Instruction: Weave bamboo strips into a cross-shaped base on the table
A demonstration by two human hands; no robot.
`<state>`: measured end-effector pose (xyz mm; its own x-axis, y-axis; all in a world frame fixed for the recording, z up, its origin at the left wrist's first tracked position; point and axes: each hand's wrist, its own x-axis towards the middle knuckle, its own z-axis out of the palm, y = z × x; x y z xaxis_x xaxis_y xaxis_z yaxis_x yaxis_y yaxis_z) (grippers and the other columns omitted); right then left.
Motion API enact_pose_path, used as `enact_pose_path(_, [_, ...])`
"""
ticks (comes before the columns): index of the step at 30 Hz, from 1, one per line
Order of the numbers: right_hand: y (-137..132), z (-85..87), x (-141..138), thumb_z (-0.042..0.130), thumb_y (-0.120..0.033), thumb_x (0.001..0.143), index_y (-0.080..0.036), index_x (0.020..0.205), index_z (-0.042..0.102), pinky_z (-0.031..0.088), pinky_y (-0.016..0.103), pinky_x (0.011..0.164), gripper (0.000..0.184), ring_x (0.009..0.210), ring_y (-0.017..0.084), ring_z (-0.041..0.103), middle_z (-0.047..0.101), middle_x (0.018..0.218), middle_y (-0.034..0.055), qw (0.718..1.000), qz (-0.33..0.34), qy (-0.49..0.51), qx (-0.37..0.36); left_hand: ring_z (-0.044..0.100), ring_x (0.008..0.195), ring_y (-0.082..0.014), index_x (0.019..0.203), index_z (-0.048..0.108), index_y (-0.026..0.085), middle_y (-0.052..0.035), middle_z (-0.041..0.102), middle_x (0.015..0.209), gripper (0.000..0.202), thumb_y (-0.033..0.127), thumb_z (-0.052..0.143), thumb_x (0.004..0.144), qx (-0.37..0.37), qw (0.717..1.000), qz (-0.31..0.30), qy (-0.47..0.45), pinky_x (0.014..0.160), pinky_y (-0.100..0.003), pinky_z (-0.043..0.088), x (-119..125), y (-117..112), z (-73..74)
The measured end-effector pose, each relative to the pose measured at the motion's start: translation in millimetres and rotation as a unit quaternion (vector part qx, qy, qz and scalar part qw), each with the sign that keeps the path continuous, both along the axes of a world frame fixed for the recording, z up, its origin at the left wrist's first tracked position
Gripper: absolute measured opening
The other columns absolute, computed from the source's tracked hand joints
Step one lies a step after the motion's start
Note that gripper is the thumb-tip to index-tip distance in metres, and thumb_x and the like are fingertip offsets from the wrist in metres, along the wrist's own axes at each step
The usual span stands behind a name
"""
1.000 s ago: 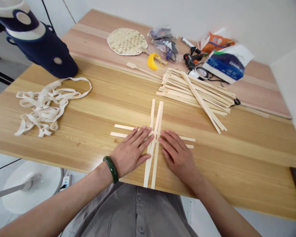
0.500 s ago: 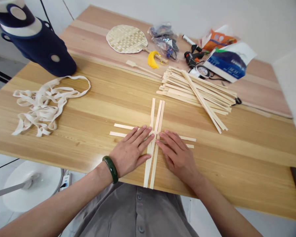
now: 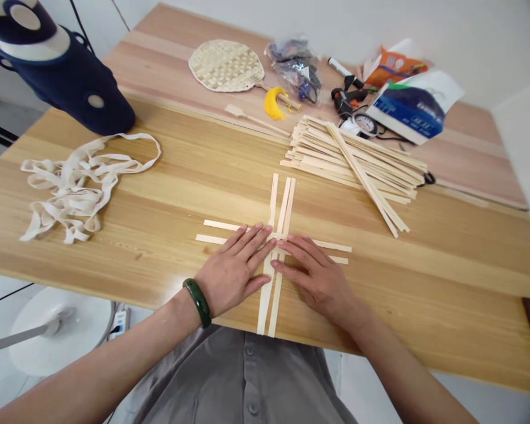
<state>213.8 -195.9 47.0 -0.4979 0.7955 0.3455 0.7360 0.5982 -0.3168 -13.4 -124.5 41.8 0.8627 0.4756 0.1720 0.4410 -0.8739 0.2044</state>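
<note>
Thin pale strips, bamboo or wood, lie crossed on the table in front of me. Three lengthwise strips (image 3: 273, 197) run away from the table's front edge, and two crosswise strips (image 3: 221, 225) pass over or under them. My left hand (image 3: 236, 265), a green bangle on its wrist, lies flat with fingers outstretched on the left side of the crossing. From the right, my right hand (image 3: 320, 274) touches the crossing with its fingertips, its fingers extended and slightly spread. Both hands hide parts of the crosswise strips, so the exact weave is partly covered.
A pile of loose strips (image 3: 348, 159) lies behind on the right. Further back are a woven fan (image 3: 226, 66), yellow tassel (image 3: 273, 103), plastic-bagged items (image 3: 295, 65), a glue gun (image 3: 347, 103) and a blue tissue pack (image 3: 413, 112). Tangled cloth tape (image 3: 83, 182) and a dark blue bag (image 3: 70, 82) are left.
My right hand has shifted slightly left, its fingertips now over the lengthwise strips at the crossing. My left hand stays in place.
</note>
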Motion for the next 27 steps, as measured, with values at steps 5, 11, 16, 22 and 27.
enact_pose_path(5, [0.3,-0.7,0.3,0.05,-0.004,0.092,-0.024,0.128,0.062,0.042,0.053,0.114,0.043,0.144,0.023,0.037,0.057,0.141,0.01,1.0,-0.002,0.008,-0.011,0.026,0.149,-0.0274,0.151,0.033,0.012,-0.0153,0.03,0.159,0.063,0.044,0.048,0.098,-0.004,1.0,0.001,-0.004,0.122,-0.045,0.025,-0.2,0.1,-0.5])
enact_pose_path(11, [0.5,-2.0,1.2,0.049,-0.005,0.092,-0.024,0.127,0.063,0.043,0.052,0.113,0.042,0.143,0.023,0.038,0.06,0.139,0.009,1.0,-0.001,0.016,-0.021,0.027,0.148,-0.0276,0.15,0.034,0.012,-0.0152,0.031,0.159,0.063,0.045,0.047,0.098,0.017,1.0,-0.004,0.006,0.122,-0.045,0.026,-0.5,1.1,-0.4])
enact_pose_path(16, [-0.2,1.5,0.6,0.047,-0.004,0.092,-0.021,0.126,0.063,0.044,0.051,0.113,0.041,0.141,0.023,0.042,0.06,0.138,0.01,1.0,0.004,0.01,-0.014,0.03,0.148,-0.0281,0.148,0.037,0.008,-0.016,0.032,0.158,0.063,0.046,0.046,0.099,0.029,1.0,-0.009,0.007,0.121,-0.045,0.027,-0.9,2.2,0.5])
enact_pose_path(22, [-1.8,-0.8,0.0,0.051,-0.016,0.094,-0.018,0.14,0.051,0.039,0.058,0.114,0.046,0.139,0.027,0.044,0.058,0.14,0.0134,0.995,-0.102,0.004,0.006,0.032,0.147,-0.0284,0.148,0.037,0.008,-0.0153,0.034,0.157,0.062,0.047,0.044,0.099,0.031,0.999,-0.018,0.005,0.121,-0.046,0.026,0.4,3.1,0.6])
enact_pose_path(27, [-0.8,-6.4,-0.5,0.052,-0.017,0.094,-0.014,0.139,0.052,0.04,0.056,0.115,0.044,0.138,0.028,0.045,0.058,0.14,0.0148,0.993,-0.115,-0.001,0.01,0.031,0.147,-0.0287,0.147,0.038,0.008,-0.0157,0.034,0.157,0.062,0.046,0.045,0.099,0.026,0.999,-0.019,0.009,0.121,-0.047,0.026,1.7,3.2,-0.1])
